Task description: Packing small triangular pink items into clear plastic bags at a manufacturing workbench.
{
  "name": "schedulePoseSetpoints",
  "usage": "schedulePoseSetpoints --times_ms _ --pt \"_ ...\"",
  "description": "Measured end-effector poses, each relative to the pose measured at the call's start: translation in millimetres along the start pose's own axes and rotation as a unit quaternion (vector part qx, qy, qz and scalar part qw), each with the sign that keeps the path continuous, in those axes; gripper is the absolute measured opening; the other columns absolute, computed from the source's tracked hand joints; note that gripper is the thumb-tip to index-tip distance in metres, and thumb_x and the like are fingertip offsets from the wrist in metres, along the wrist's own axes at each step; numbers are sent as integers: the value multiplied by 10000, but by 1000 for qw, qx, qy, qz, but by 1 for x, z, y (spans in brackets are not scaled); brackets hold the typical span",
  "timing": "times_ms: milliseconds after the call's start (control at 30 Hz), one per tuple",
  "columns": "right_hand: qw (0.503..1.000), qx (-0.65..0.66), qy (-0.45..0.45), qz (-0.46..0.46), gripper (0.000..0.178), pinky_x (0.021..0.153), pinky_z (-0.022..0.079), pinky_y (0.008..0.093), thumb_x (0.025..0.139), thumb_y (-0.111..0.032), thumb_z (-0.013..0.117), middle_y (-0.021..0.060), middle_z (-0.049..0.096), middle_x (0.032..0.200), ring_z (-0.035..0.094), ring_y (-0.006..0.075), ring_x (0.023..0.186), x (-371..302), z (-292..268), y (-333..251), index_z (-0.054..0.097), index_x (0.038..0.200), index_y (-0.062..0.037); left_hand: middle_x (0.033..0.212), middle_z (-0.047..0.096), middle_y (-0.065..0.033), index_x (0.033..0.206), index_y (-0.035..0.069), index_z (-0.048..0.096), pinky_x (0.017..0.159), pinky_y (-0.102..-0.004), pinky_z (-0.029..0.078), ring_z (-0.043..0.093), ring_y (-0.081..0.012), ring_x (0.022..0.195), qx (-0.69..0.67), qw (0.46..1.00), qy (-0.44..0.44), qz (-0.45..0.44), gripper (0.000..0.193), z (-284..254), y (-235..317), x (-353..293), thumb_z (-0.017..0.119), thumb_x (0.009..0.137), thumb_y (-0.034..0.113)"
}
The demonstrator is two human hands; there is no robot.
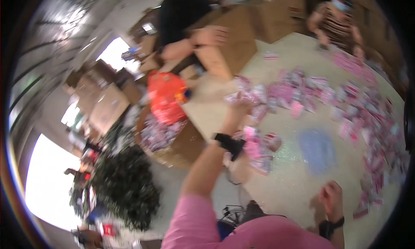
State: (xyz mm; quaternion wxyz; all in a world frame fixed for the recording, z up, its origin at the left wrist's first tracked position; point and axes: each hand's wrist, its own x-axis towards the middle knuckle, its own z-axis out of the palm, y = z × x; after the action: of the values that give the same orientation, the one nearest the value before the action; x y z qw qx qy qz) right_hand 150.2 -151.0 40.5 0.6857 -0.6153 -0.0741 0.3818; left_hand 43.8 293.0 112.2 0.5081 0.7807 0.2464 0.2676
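Observation:
My left hand (240, 104) reaches out over the table to a cluster of small pink-and-white plastic packets (259, 93). It touches packets there, but blur and the packets hide its fingers, so I cannot tell whether it grips one. Near the table's front edge, my right hand (332, 196) hovers with fingers curled in and nothing visible in them. Dark bands circle both wrists. Beside my left forearm lies a smaller group of pink packets (258, 149). A pale blue patch (317, 151) shows on the table between my hands, too blurred to name.
More packets (371, 132) heap along the right side of the pale table (285, 192). Left of it stands a carton (183, 147) of packets with a red plastic bag (166, 97). Across the table are a masked person (339, 22) and another person's arm (194, 41) by a cardboard box (233, 37).

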Motion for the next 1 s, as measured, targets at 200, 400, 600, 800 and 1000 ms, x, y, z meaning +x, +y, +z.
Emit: schedulePoseSetpoints --times_ms 200,400,600,800,1000 --pt "991 102 -32 78 56 446 439 211 897 -84 450 48 538 665 519 102 520 26 -25 58 479 860 -53 653 574 -36 823 -16 611 585 -287 447 543 -92 652 73 992 -25 -101 160 29 -74 -95 596 815 143" --pt "989 90 -65 101 76 442 484 306 890 -106 476 87 531 651 527 177 509 30 7 70 452 848 -47 780 611 -120 902 10 572 672 -352 478 602 -233 747 174 948 -51 -261 305 54 -121 -204 649 790 283" --pt "980 88 -126 129 119 449 490 399 875 -98 468 124 489 616 509 246 506 26 12 91 408 824 -9 1001 590 -206 1210 2 434 793 -405 469 587 -337 941 206 947 18 -245 618 85 -122 -232 696 752 323" --pt "980 40 -15 195 49 492 491 307 853 -27 490 127 587 687 572 207 551 31 17 84 518 819 -6 1358 314 -272 1342 -52 276 1065 -458 254 293 -411 1269 242 955 126 -112 891 69 -141 -220 769 666 255" --pt "976 61 43 206 72 510 493 277 872 -42 498 107 610 713 589 166 569 18 2 74 537 824 -5 1396 249 -279 1398 -2 153 1045 -522 241 258 -449 1278 326 939 86 -75 1055 67 -117 -184 800 610 270"
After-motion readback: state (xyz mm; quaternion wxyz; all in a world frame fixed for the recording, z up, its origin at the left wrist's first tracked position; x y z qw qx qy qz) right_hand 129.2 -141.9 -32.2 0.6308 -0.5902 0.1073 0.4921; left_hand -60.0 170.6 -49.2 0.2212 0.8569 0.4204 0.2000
